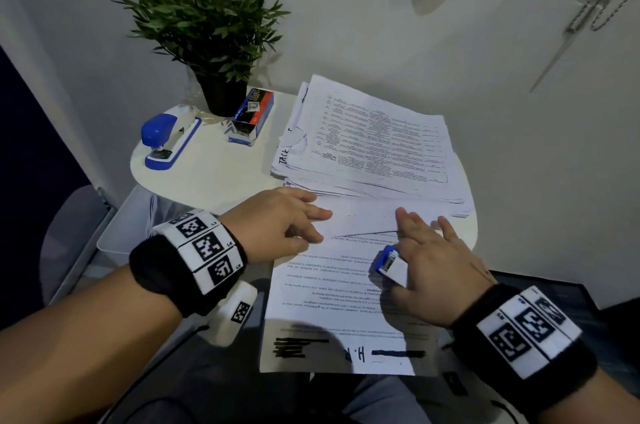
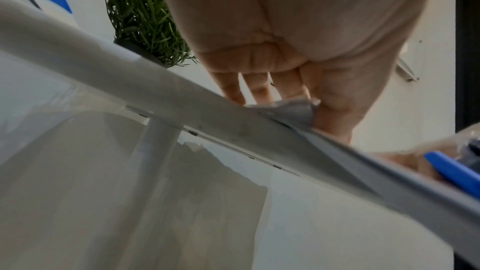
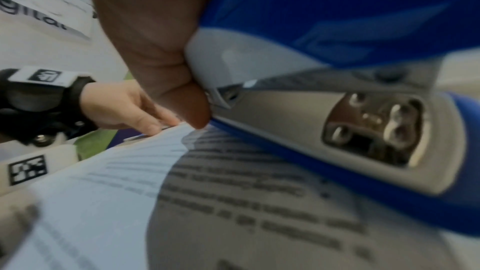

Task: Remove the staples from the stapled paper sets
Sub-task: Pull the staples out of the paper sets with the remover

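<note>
A stapled paper set [image 1: 332, 302] with printed text lies at the table's front edge and hangs over it toward me. My left hand [image 1: 320, 226] is at its far left corner. In the left wrist view the thumb and fingers [image 2: 259, 87] pinch the lifted paper corner [image 2: 291, 108]. My right hand [image 1: 415, 243] rests on the same set with its fingers spread straight, and its thumb [image 3: 168, 69] clamps a small blue and white stapler [image 1: 389, 264] [image 3: 337, 110] against the palm. The staple itself is not visible.
A tall stack of papers [image 1: 374, 139] fills the back right of the small white table [image 1: 207, 174]. A larger blue stapler [image 1: 166, 139], a staples box [image 1: 251, 118] and a potted plant [image 1: 207, 18] stand at the back left. A white bin [image 1: 128, 226] sits below the table's left side.
</note>
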Demonstrator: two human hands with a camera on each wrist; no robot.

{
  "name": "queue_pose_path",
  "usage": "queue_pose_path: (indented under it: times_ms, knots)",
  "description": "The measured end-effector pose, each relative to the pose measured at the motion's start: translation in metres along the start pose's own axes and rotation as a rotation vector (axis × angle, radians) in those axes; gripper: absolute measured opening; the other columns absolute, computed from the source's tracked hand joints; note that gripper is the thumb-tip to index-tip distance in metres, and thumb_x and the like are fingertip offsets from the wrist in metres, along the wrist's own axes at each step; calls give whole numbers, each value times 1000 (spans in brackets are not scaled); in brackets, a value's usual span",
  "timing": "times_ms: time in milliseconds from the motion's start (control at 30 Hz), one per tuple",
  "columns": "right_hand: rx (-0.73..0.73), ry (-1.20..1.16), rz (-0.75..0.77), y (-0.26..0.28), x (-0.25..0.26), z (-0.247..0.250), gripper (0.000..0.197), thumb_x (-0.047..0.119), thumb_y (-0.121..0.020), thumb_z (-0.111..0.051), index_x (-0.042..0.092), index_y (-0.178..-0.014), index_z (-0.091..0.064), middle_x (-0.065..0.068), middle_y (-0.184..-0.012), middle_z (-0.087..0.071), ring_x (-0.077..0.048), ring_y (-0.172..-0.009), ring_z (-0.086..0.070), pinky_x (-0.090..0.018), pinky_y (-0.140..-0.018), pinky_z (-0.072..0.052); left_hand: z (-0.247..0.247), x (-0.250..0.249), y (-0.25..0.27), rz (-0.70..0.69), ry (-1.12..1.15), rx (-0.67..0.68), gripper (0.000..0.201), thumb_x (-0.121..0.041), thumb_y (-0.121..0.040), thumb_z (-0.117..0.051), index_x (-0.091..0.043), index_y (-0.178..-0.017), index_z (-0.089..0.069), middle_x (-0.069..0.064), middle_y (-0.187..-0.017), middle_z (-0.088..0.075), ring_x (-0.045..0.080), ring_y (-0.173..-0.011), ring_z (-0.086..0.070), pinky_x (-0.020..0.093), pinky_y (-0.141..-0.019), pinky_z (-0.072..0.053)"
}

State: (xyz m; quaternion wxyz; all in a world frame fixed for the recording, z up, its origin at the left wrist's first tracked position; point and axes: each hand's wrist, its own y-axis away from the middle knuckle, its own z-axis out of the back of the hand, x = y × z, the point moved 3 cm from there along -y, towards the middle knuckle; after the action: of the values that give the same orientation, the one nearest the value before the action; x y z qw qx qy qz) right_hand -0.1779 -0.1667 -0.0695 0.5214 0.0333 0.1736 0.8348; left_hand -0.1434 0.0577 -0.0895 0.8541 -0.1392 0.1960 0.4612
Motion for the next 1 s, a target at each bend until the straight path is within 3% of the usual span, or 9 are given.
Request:
queue_pose_path:
  times_ms: [133,200,233,300,367,467,533,700,1000]
  knots:
    - [23,-10,18,3,-4,0,111,67,-45,3,21,-134,-44,-3,-160,5,-12,-147,-4,-33,-116,5,4,5,5,33,68,-109,26,-18,-75,-76,-23,-100,-74,-27,-111,-53,-10,-119,-36,8,-102,-26]
    - [-7,-66,9,2,-10,6,107,69,-49,-6,20,-137,-41,-5,-157,-22,-15,-143,-21,-34,-117,-6,7,3,9,-2,89,-250,28,-28,-74,-74,-21,-101,-74,-20,-106,-62,-7,-110,-49,15,-97,-37]
    - [-68,-152,-15,2,-14,14,96,67,-53,-17,21,-134,-45,-5,-139,-49,-19,-134,-38,-36,-116,-22,10,1,10,-25,91,-334,28,-35,-75,-68,-20,-98,-75,-14,-101,-68,-3,-102,-55,18,-91,-42]
    - [-333,-455,-82,1,-23,41,56,55,-59,-41,26,-104,-57,4,-83,-64,-26,-94,-60,-38,-85,-50,18,-5,11,-27,87,-487,34,-40,-80,-56,-17,-93,-76,-5,-90,-73,2,-88,-59,20,-80,-46]
    - [-704,-759,-103,-2,-31,71,40,58,-58,-53,28,-84,-55,2,-74,-64,-24,-75,-62,-38,-69,-51,29,-10,7,16,80,-578,35,-39,-84,-53,-15,-94,-76,-1,-87,-73,5,-83,-60,19,-77,-46]
    - [-1034,-1078,-48,-10,-19,109,56,72,-55,-65,26,-85,-56,-4,-76,-64,-23,-69,-63,-37,-63,-52,39,-13,-1,109,130,-593,28,-32,-84,-58,-16,-99,-74,-1,-93,-73,9,-86,-64,18,-81,-45]
    - [-1081,-1251,-7,-22,-7,122,68,72,-58,-64,14,-93,-57,-7,-79,-65,-21,-67,-65,-36,-59,-55,40,-16,-5,152,213,-572,19,-26,-86,-62,-16,-97,-74,-2,-91,-71,10,-86,-63,19,-81,-46]
    - [-1083,-1203,-62,-41,19,118,47,72,-69,-46,29,-87,-50,16,-72,-54,4,-65,-53,-21,-66,-43,44,-24,-6,280,409,-508,11,-18,-88,-63,-17,-93,-73,-1,-88,-71,11,-84,-65,19,-78,-49]
    - [-1107,-1308,-145,-40,21,93,41,71,-71,-33,34,-80,-48,32,-65,-56,12,-64,-51,-15,-68,-40,50,-23,2,371,447,-492,11,-18,-88,-63,-18,-94,-72,-2,-90,-70,11,-87,-63,20,-82,-48]
